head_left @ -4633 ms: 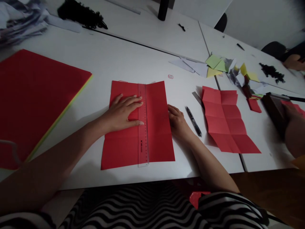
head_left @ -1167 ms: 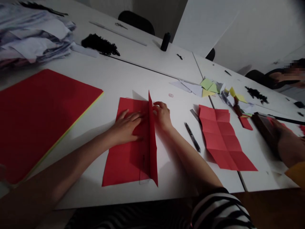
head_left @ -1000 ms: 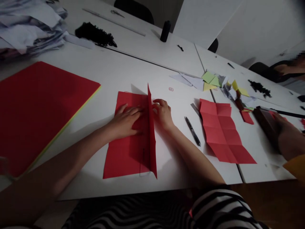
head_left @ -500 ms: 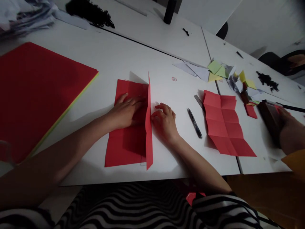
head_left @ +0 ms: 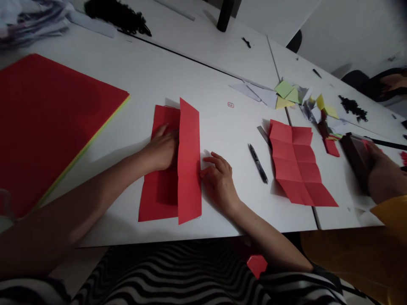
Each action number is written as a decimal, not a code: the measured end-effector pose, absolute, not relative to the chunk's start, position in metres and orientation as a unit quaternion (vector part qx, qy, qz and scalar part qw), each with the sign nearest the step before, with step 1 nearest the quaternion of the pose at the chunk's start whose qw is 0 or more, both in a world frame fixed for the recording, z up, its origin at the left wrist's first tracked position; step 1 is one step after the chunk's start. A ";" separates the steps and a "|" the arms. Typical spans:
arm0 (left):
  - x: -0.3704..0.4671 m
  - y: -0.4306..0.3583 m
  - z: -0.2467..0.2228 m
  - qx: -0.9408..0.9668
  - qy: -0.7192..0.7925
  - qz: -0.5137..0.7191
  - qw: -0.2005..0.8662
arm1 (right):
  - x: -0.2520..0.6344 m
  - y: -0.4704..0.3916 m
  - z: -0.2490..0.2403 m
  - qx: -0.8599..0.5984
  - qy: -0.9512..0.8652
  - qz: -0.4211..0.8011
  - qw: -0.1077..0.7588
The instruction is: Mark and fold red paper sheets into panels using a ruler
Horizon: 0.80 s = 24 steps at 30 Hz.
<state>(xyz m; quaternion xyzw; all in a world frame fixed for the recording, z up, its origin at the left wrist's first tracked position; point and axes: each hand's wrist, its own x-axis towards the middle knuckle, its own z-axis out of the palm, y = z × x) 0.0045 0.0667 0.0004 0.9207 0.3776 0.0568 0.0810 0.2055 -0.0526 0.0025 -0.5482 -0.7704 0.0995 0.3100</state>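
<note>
A red paper (head_left: 190, 161) lies in front of me with its right part folded up and leaning over to the left. My left hand (head_left: 165, 148) rests flat on its left part, fingertips hidden beneath the raised flap; the thumb stands apart. My right hand (head_left: 220, 176) is at the paper's right folded edge, thumb and fingertips near the fold, fingers curled loosely with gaps between them. A black pen (head_left: 258, 163) lies right of that hand. Beyond the pen is a creased red sheet (head_left: 297, 165) with a grey ruler-like strip (head_left: 263, 134) partly under it.
Large red sheets (head_left: 60, 123) with a yellow-green edge lie at left. Green and yellow paper pieces (head_left: 288, 91) and white scraps sit at the back right. A black tangled bundle (head_left: 117, 17) is at the back left. At right, another person's hand (head_left: 381, 165) touches a dark box (head_left: 356, 156).
The raised flap has tipped to the left, over the fingers of my left hand, showing its outer face. My right hand has stayed beside the fold, slightly lower.
</note>
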 end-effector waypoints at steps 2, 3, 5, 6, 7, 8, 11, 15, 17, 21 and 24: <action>0.006 0.066 0.003 0.919 0.382 0.051 0.086 | 0.205 -0.057 0.003 -0.547 -0.770 0.103 0.310; 0.006 0.065 0.004 0.918 0.384 0.046 0.087 | 0.205 -0.060 0.003 -0.547 -0.770 0.105 0.310; 0.007 0.063 0.008 0.918 0.385 0.046 0.085 | 0.205 -0.068 0.004 -0.550 -0.768 0.111 0.308; 0.007 0.063 0.009 0.919 0.382 0.050 0.086 | 0.205 -0.072 0.005 -0.552 -0.767 0.115 0.305; 0.006 0.062 0.010 0.919 0.380 0.053 0.089 | 0.205 -0.077 0.006 -0.554 -0.767 0.118 0.302; 0.006 0.061 0.011 0.919 0.378 0.055 0.094 | 0.205 -0.081 0.006 -0.557 -0.766 0.119 0.297; 0.005 0.061 0.012 0.919 0.377 0.050 0.108 | 0.205 -0.092 0.007 -0.564 -0.769 0.113 0.279; 0.005 0.062 0.013 0.917 0.379 0.047 0.111 | 0.205 -0.107 0.009 -0.558 -0.775 0.105 0.276; 0.005 0.062 0.013 0.916 0.382 0.045 0.115 | 0.205 -0.116 0.009 -0.555 -0.779 0.101 0.275; 0.005 0.061 0.014 0.917 0.379 0.049 0.110 | 0.204 -0.134 0.009 -0.550 -0.783 0.093 0.274; 0.005 0.061 0.014 0.919 0.378 0.046 0.098 | 0.204 -0.146 0.009 -0.548 -0.785 0.092 0.272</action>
